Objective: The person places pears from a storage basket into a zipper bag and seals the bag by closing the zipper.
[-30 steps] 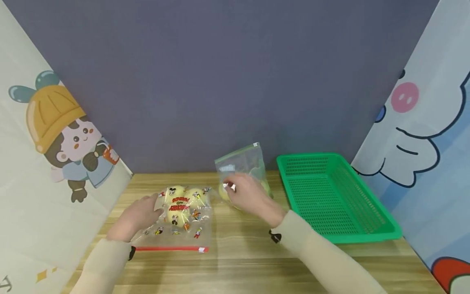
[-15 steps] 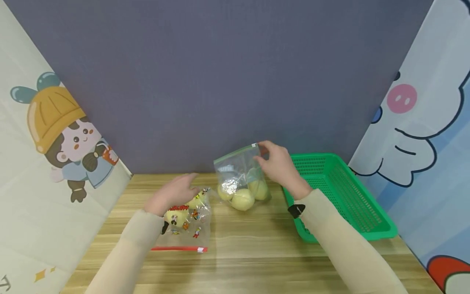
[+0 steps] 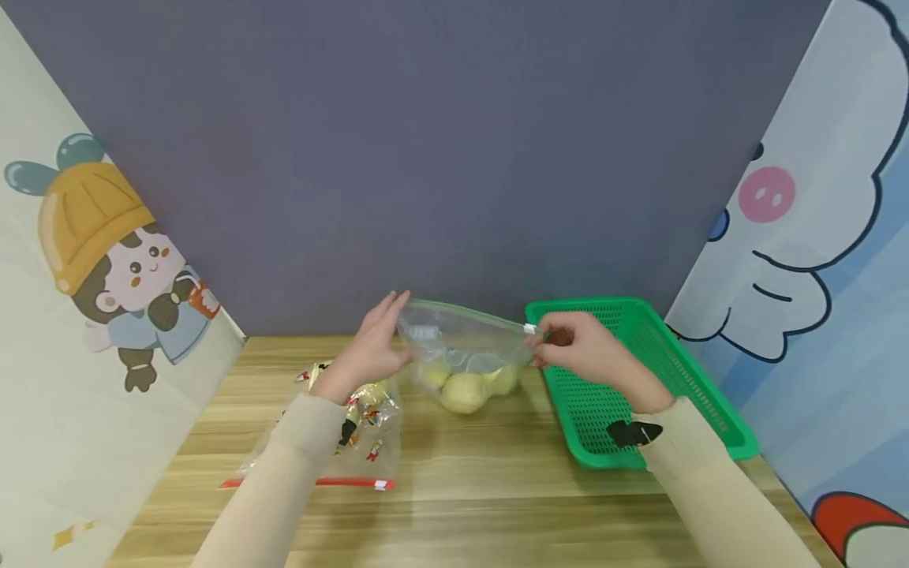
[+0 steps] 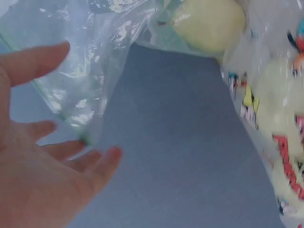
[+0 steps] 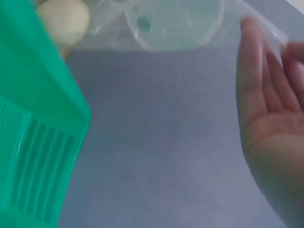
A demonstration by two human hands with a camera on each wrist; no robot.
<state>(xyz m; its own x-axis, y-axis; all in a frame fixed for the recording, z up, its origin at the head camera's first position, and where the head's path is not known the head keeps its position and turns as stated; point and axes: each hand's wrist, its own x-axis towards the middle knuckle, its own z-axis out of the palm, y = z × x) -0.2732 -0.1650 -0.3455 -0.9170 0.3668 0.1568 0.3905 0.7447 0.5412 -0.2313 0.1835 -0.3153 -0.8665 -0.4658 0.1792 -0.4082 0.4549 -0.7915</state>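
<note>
A clear zip bag (image 3: 461, 343) with a green seal strip and a white slider stands near the back wall, several pale yellow pears (image 3: 465, 392) in its bottom. At its right upper corner, my right hand (image 3: 592, 351) pinches the plastic by the slider. My left hand (image 3: 369, 347) is at the bag's left end, fingers extended; in the left wrist view the thumb stands apart from the fingers, with the bag's corner (image 4: 83, 114) by the fingertips. Under my left forearm lies a second clear bag (image 3: 369, 465), red-sealed and cartoon-printed, partly hidden, with pale round fruit inside.
To the right on the wooden table (image 3: 483, 505) stands a green perforated basket (image 3: 678, 371), its left side close to my right hand. A dark grey wall (image 3: 454, 158) rises behind, with cartoon-printed panels at both sides.
My left hand has moved from the printed bag to the clear bag's left end. My right hand has gone from the bag's front to its right corner and pinched it; the bag's top has tilted.
</note>
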